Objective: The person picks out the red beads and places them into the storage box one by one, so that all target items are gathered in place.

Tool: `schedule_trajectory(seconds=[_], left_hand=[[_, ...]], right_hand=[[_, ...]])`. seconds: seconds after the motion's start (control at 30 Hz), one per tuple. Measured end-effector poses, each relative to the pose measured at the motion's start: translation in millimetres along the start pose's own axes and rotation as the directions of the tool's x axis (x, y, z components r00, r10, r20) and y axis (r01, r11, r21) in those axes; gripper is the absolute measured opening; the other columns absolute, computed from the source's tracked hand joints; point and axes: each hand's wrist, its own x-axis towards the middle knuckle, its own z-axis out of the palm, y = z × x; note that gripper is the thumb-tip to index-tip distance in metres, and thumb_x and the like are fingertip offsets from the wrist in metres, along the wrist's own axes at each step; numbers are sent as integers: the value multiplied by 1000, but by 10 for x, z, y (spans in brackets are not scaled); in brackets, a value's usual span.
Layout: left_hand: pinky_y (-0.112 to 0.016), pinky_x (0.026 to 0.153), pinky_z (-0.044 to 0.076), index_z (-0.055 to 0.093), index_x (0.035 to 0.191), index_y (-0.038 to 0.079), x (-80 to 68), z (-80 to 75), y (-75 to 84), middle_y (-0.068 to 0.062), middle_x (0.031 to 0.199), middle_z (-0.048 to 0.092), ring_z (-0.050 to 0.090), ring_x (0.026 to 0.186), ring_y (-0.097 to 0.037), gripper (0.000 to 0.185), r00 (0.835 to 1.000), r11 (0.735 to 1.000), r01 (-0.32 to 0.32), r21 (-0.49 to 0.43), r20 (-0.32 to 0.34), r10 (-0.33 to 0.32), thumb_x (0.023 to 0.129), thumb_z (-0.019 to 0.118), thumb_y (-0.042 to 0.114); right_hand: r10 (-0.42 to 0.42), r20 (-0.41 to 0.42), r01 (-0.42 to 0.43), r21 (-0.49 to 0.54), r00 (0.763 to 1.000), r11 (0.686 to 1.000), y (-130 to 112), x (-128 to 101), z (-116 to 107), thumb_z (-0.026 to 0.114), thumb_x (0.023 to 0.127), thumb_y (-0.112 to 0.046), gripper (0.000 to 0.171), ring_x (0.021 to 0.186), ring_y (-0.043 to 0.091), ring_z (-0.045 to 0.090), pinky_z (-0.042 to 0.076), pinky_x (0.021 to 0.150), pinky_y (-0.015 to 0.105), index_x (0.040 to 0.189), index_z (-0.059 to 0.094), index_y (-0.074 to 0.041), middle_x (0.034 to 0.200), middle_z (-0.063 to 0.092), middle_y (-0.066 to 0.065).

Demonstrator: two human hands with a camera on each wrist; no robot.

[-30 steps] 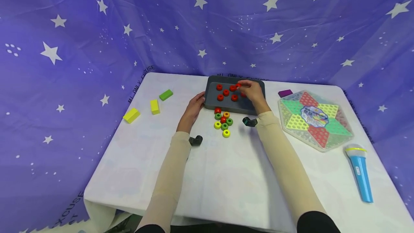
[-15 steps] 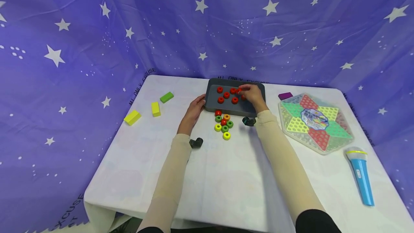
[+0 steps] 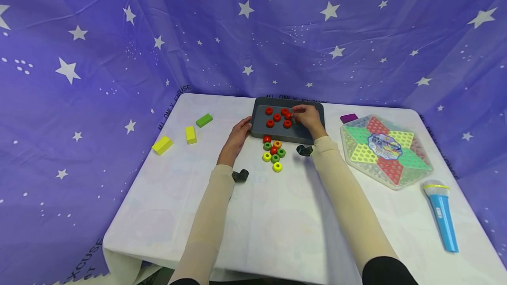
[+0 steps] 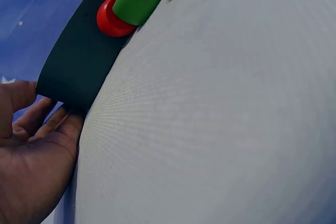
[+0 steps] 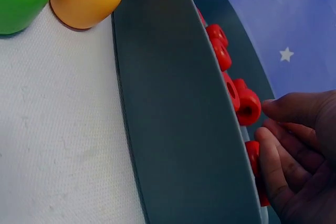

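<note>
My left hand (image 3: 236,139) holds the left end of a dark grey tray (image 3: 259,133), thumb at the rim and fingers against the end wall. Inside the tray (image 5: 157,98) sit several red beads (image 3: 277,117) with holes. My right hand (image 3: 310,118) is over the tray's right part, fingers loosely bent. In the right wrist view its thumb tip is just beside one red bead (image 5: 249,107), with nothing between thumb and fingers. Another bead (image 5: 253,156) is partly hidden by my fingers. Before the tray lie red, orange (image 3: 277,144), green (image 3: 281,152) and yellow beads (image 3: 277,167).
At the left lie two yellow blocks (image 3: 162,145) and a green block (image 3: 204,120). A purple block (image 3: 349,118), a hexagonal game board (image 3: 386,151) and a blue toy microphone (image 3: 442,219) are at the right. A starry purple curtain (image 3: 289,34) hangs behind the white table (image 3: 269,219).
My right hand has lowered a red bead into the tray and let it go; the bead now sits nearer the tray's middle. My left hand stays at the tray's left end.
</note>
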Motion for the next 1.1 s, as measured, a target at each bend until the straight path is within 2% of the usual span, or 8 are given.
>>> schedule_trajectory(seconds=[0.2, 0.5, 0.77, 0.93, 1.1], left_hand=[[-31, 115, 30, 46, 144, 12, 11, -13, -12, -7, 149, 42, 36, 139, -16, 42, 1000, 1000, -2, -16, 10, 2, 103, 46, 11], [-29, 116, 29, 45, 144, 13, -3, -3, 6, -7, 150, 40, 35, 140, -16, 41, 1000, 999, -16, -28, 18, 16, 103, 44, 12], [-30, 115, 31, 45, 144, 11, 2, -1, 1, -7, 149, 42, 37, 138, -16, 41, 1000, 1000, -25, -9, 10, 25, 103, 45, 11], [-29, 113, 34, 46, 144, 10, -5, 6, 10, -7, 148, 44, 41, 136, -15, 42, 999, 999, -38, 1, 0, 38, 102, 45, 11], [-31, 114, 32, 43, 146, 9, -6, 13, 17, -8, 149, 42, 38, 138, -17, 43, 1000, 999, -18, -31, 14, 18, 103, 44, 10]], right_hand=[[-2, -16, 3, 26, 1000, 1000, -16, -32, 18, 67, 88, -14, 30, 108, 27, 57, 48, 93, 41, 118, 68, -9, 121, 65, 12], [-32, -29, 34, 76, 999, 997, -46, -117, 50, 67, 89, -16, 34, 101, 24, 62, 52, 81, 32, 122, 67, -11, 121, 66, 11], [-52, 7, 49, 239, 999, 970, -37, -282, 57, 67, 90, -13, 40, 107, 22, 62, 52, 89, 33, 129, 62, -8, 123, 65, 12], [-73, 33, 63, 249, 997, 967, -57, -427, 55, 67, 91, -16, 39, 110, 20, 60, 50, 95, 36, 128, 62, -9, 123, 65, 9], [-82, 44, 69, 244, 996, 967, -81, -581, 57, 68, 91, -22, 40, 114, 19, 59, 49, 97, 38, 128, 62, -11, 126, 64, 5]])
